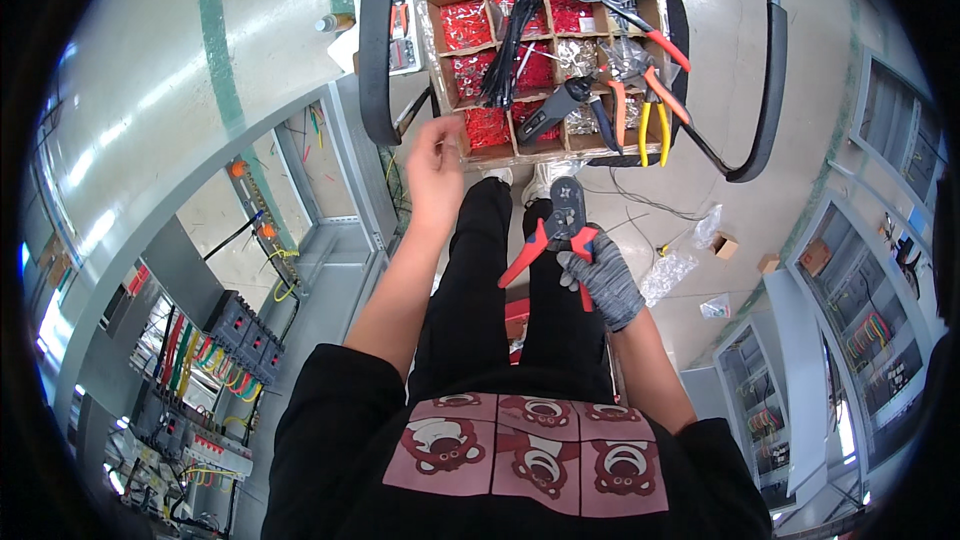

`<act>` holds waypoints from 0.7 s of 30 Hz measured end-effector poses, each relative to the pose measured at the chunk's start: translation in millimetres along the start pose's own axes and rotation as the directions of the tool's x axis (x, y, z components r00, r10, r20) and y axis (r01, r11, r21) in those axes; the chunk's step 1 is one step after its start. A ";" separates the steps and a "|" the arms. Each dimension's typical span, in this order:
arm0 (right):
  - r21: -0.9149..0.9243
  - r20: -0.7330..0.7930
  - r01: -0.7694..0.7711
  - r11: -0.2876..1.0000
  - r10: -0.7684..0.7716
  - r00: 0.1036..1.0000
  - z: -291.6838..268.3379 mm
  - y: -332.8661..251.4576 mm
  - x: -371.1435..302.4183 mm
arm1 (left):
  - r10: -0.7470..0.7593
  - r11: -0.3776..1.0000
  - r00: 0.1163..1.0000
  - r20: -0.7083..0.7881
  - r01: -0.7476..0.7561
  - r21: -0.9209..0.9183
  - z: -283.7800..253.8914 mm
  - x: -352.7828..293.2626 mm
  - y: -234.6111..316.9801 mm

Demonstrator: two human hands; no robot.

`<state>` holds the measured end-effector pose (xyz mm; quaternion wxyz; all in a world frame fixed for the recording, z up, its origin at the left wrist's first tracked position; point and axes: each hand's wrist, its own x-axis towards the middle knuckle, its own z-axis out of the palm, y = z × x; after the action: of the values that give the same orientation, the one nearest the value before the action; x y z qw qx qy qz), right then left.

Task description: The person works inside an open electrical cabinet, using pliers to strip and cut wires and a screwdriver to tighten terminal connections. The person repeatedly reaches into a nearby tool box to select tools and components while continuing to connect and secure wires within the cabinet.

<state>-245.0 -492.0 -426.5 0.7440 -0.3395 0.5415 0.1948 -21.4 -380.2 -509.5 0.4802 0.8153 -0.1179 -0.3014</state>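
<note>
My right hand (608,285), in a grey knitted glove, grips a crimping tool (568,208) with red handles and a dark head. The tool's head points away from me and its handles are spread apart. My bare left hand (437,168) is at the near left corner of a divided cardboard box (555,152). Its fingers are curled together, and I cannot make out whether something small is between them. Beside those fingers is a compartment of red terminals (488,127).
The box sits on a chair between black armrests (377,50). Black cable ties (508,50), yellow-handled pliers (655,130) and red-handled pliers (640,20) lie across it. An electrical cabinet (330,190) with wired breakers (245,335) stands left. Plastic bags (668,278) lie on the floor at right.
</note>
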 end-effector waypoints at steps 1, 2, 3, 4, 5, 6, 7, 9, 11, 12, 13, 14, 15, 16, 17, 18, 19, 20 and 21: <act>0.005 0.000 -0.005 1.000 0.005 1.000 -0.6 1.1 -0.7 | 0.087 0.986 0.996 0.033 -0.090 0.137 -0.5 0.8 3.8; -0.006 -0.001 0.007 1.000 -0.007 1.000 -1.4 2.9 -0.2 | 0.171 0.946 0.982 0.077 -0.185 0.266 -0.8 5.5 12.3; -0.003 -0.018 0.009 1.000 -0.009 1.000 0.2 2.9 -0.6 | 0.246 0.880 0.960 0.133 -0.279 0.384 -1.5 11.0 19.4; -0.005 -0.035 0.011 1.000 -0.011 0.999 1.8 0.2 -2.4 | 0.321 0.807 0.930 0.177 -0.367 0.463 -2.0 17.0 23.2; -0.005 -0.052 0.013 1.000 -0.013 0.999 3.3 -1.4 -3.7 | 0.284 0.770 0.934 0.218 -0.358 0.529 -1.6 22.3 25.7; -0.014 -0.060 0.011 1.000 -0.011 0.998 4.8 -1.6 -4.2 | 0.244 0.727 0.936 0.255 -0.350 0.590 -0.4 27.3 27.8; -0.022 -0.066 0.009 1.000 -0.010 0.998 6.5 -2.6 -4.5 | 0.199 0.678 0.937 0.288 -0.344 0.649 0.6 32.3 31.7; -0.025 -0.069 0.014 1.000 -0.016 0.997 7.2 -2.3 -4.5 | -0.085 0.615 0.913 0.399 -0.267 0.742 6.2 39.8 40.2; -0.009 -0.052 0.030 1.000 -0.030 0.998 7.6 3.8 -3.1 | -0.250 0.548 0.869 0.428 -0.237 0.802 10.1 45.9 39.2; -0.008 -0.045 0.024 1.000 -0.025 0.999 8.7 5.4 -3.5 | -0.270 0.530 0.863 0.426 -0.237 0.815 13.4 49.8 31.8; -0.006 -0.042 0.021 1.000 -0.021 0.999 9.7 6.8 -3.4 | -0.287 0.513 0.857 0.429 -0.241 0.824 17.2 55.3 22.1; -0.007 -0.039 0.018 1.000 -0.018 0.999 10.1 7.1 -3.3 | -0.307 0.502 0.841 0.446 -0.255 0.827 19.8 60.8 14.7; -0.003 -0.039 0.016 1.000 -0.016 0.999 11.2 7.6 -3.3 | -0.310 0.485 0.842 0.441 -0.259 0.835 22.0 63.9 7.4; 0.001 -0.043 0.011 1.000 -0.011 0.999 12.7 9.1 -4.1 | -0.316 0.471 0.841 0.439 -0.263 0.842 24.5 65.0 5.9; 0.006 -0.046 0.006 1.000 -0.005 0.999 13.8 10.4 -4.6 | -0.322 0.456 0.840 0.437 -0.267 0.849 27.4 66.5 4.6; -0.006 -0.045 0.003 1.000 -0.003 0.999 13.5 11.4 -4.6 | -0.354 0.443 0.832 0.427 -0.253 0.860 31.6 69.3 3.7; -0.015 -0.043 0.000 1.000 -0.001 0.999 13.5 11.9 -4.0 | -0.387 0.427 0.823 0.415 -0.239 0.872 35.4 73.2 5.7; -0.025 -0.040 -0.002 1.000 0.001 0.999 14.3 12.1 -3.7 | -0.419 0.411 0.814 0.402 -0.225 0.884 38.5 75.0 7.8; -0.019 -0.036 0.000 1.000 -0.001 0.999 16.0 12.4 -4.1 | -0.438 0.370 0.813 0.384 -0.226 0.901 41.1 74.4 9.7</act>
<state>-243.7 -471.7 -423.4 0.7311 -0.3500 0.5527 0.1936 13.5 -450.2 -544.1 -0.1394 0.8151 -0.3462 -0.4430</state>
